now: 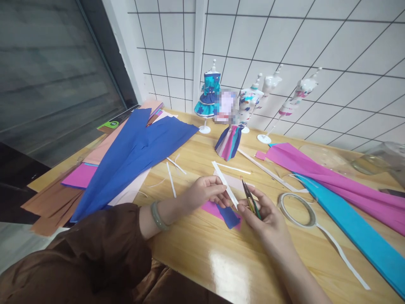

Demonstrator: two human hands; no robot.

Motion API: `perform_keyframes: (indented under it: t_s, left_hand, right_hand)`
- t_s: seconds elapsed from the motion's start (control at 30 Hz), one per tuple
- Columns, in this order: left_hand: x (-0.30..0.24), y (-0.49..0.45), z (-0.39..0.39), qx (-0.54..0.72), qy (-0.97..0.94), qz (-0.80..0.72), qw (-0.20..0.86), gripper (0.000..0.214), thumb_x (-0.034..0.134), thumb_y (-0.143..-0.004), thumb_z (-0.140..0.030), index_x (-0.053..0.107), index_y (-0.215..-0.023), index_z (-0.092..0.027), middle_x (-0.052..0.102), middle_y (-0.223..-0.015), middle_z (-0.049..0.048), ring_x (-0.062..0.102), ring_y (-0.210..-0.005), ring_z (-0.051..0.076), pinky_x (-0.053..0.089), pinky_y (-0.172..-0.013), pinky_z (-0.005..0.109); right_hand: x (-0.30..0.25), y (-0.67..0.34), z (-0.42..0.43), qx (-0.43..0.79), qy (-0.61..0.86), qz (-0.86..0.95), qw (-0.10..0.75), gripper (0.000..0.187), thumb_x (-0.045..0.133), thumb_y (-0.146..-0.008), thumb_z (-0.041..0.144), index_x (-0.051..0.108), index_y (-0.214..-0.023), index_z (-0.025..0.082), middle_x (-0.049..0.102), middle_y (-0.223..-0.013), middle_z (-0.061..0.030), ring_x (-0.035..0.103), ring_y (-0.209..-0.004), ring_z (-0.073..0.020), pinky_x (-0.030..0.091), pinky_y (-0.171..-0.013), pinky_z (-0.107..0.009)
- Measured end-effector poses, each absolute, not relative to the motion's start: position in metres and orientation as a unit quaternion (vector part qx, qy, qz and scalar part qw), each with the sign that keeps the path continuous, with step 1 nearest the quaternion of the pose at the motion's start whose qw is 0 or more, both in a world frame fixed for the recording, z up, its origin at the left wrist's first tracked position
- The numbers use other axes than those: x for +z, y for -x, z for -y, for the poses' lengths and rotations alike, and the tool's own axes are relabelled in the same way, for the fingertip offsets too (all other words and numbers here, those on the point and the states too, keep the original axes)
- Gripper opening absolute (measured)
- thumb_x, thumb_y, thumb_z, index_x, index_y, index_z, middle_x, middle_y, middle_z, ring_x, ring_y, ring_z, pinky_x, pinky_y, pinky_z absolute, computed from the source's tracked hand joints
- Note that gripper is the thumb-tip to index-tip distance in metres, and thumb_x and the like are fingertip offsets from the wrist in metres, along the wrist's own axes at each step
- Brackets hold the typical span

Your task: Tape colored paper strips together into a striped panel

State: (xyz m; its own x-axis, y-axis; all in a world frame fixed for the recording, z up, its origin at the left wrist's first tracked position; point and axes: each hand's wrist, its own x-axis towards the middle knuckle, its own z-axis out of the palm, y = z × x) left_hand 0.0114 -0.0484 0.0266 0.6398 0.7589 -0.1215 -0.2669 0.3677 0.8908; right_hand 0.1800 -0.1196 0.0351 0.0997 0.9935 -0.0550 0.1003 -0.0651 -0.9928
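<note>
My left hand [205, 192] pinches a narrow white paper strip [225, 183] that slants up and away from me. Small pieces of pink and blue paper [226, 214] lie under the left hand's fingers; whether the hand holds them or they rest on the wooden table [196, 249] I cannot tell. My right hand [262, 211] is closed round small green-handled scissors [249, 197], whose blades point up beside the strip's lower end. A jade bangle [157, 215] sits on my left wrist below a brown sleeve.
Blue crepe paper [136, 152] with pink and brown sheets lies at the left. Magenta [332, 179] and cyan [357, 232] strips run along the right. A tape roll [296, 210] trails white tape. Several small dress forms [209, 95] stand at the tiled back wall.
</note>
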Motion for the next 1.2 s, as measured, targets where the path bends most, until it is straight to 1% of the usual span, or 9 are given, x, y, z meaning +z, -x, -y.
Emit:
perform_keyframes:
  t_s: [0.17, 0.33, 0.5, 0.57, 0.67, 0.77, 0.9, 1.1, 1.2]
  left_hand:
    - [0.0268, -0.0095, 0.0482, 0.302, -0.421, -0.230, 0.824, 0.023, 0.061, -0.076, -0.031, 0.057, -0.080, -0.009, 0.063, -0.071, 0.0067, 0.062, -0.059, 0.013, 0.049, -0.058, 0.024]
    - [0.0259, -0.0102, 0.0492, 0.322, -0.399, -0.210, 0.833, 0.019, 0.060, -0.077, -0.028, 0.059, -0.083, -0.009, 0.061, -0.073, 0.0072, 0.062, -0.069, 0.016, 0.047, -0.058, 0.024]
    - [0.0262, -0.0113, 0.0490, 0.316, -0.377, -0.189, 0.850, 0.018, 0.060, -0.077, -0.025, 0.059, -0.085, -0.008, 0.060, -0.071, 0.0072, 0.062, -0.068, 0.016, 0.044, -0.056, 0.023]
    - [0.0257, -0.0117, 0.0491, 0.315, -0.367, -0.184, 0.856, 0.018, 0.060, -0.077, -0.024, 0.060, -0.084, -0.008, 0.061, -0.072, 0.0077, 0.062, -0.068, 0.017, 0.044, -0.057, 0.023]
    - [0.0251, -0.0122, 0.0497, 0.321, -0.362, -0.183, 0.856, 0.017, 0.060, -0.076, -0.023, 0.060, -0.085, -0.008, 0.062, -0.075, 0.0092, 0.061, -0.068, 0.016, 0.043, -0.059, 0.024]
    - [0.0252, -0.0124, 0.0504, 0.326, -0.360, -0.181, 0.855, 0.017, 0.061, -0.076, -0.023, 0.060, -0.084, -0.008, 0.063, -0.077, 0.0103, 0.060, -0.068, 0.015, 0.044, -0.060, 0.024]
    - [0.0255, -0.0124, 0.0504, 0.320, -0.363, -0.172, 0.858, 0.017, 0.059, -0.077, -0.024, 0.060, -0.084, -0.008, 0.064, -0.078, 0.0112, 0.060, -0.072, 0.016, 0.043, -0.062, 0.025]
    - [0.0252, -0.0120, 0.0505, 0.321, -0.347, -0.166, 0.865, 0.015, 0.059, -0.078, -0.024, 0.057, -0.082, -0.010, 0.063, -0.075, 0.0091, 0.060, -0.067, 0.015, 0.042, -0.063, 0.026]
    - [0.0252, -0.0116, 0.0508, 0.323, -0.343, -0.160, 0.867, 0.014, 0.059, -0.077, -0.023, 0.057, -0.082, -0.010, 0.063, -0.074, 0.0088, 0.059, -0.066, 0.015, 0.041, -0.062, 0.026]
  right_hand:
    - [0.0384, -0.1820, 0.1208, 0.480, 0.563, 0.482, 0.470, 0.055, 0.067, -0.072, 0.036, 0.047, -0.121, 0.021, 0.065, -0.072, 0.0002, 0.058, -0.065, -0.0130, 0.045, -0.064, -0.026]
    - [0.0383, -0.1811, 0.1204, 0.516, 0.554, 0.452, 0.473, 0.053, 0.068, -0.071, 0.036, 0.050, -0.119, 0.022, 0.065, -0.070, 0.0011, 0.059, -0.061, -0.0131, 0.046, -0.060, -0.025]
    - [0.0343, -0.1810, 0.1187, 0.526, 0.538, 0.454, 0.478, 0.053, 0.069, -0.071, 0.033, 0.049, -0.120, 0.022, 0.069, -0.085, -0.0029, 0.064, -0.076, -0.0156, 0.048, -0.074, -0.028]
    - [0.0328, -0.1809, 0.1185, 0.526, 0.532, 0.457, 0.480, 0.054, 0.069, -0.072, 0.033, 0.048, -0.120, 0.022, 0.069, -0.089, -0.0044, 0.064, -0.080, -0.0167, 0.048, -0.077, -0.030]
    - [0.0314, -0.1804, 0.1185, 0.528, 0.532, 0.462, 0.474, 0.055, 0.068, -0.072, 0.034, 0.046, -0.121, 0.020, 0.069, -0.088, -0.0052, 0.064, -0.079, -0.0176, 0.048, -0.076, -0.031]
    - [0.0305, -0.1796, 0.1184, 0.519, 0.545, 0.464, 0.467, 0.058, 0.068, -0.072, 0.036, 0.046, -0.122, 0.019, 0.069, -0.080, -0.0038, 0.063, -0.075, -0.0175, 0.048, -0.072, -0.031]
    - [0.0308, -0.1787, 0.1181, 0.509, 0.549, 0.468, 0.469, 0.054, 0.067, -0.072, 0.038, 0.049, -0.119, 0.020, 0.068, -0.074, -0.0028, 0.063, -0.074, -0.0181, 0.048, -0.067, -0.030]
    - [0.0348, -0.1785, 0.1163, 0.536, 0.538, 0.458, 0.462, 0.056, 0.068, -0.071, 0.042, 0.051, -0.120, 0.023, 0.068, -0.086, -0.0038, 0.062, -0.082, -0.0190, 0.048, -0.072, -0.029]
    - [0.0355, -0.1790, 0.1152, 0.543, 0.532, 0.448, 0.470, 0.058, 0.068, -0.070, 0.040, 0.050, -0.122, 0.023, 0.067, -0.084, -0.0024, 0.061, -0.080, -0.0176, 0.047, -0.072, -0.028]
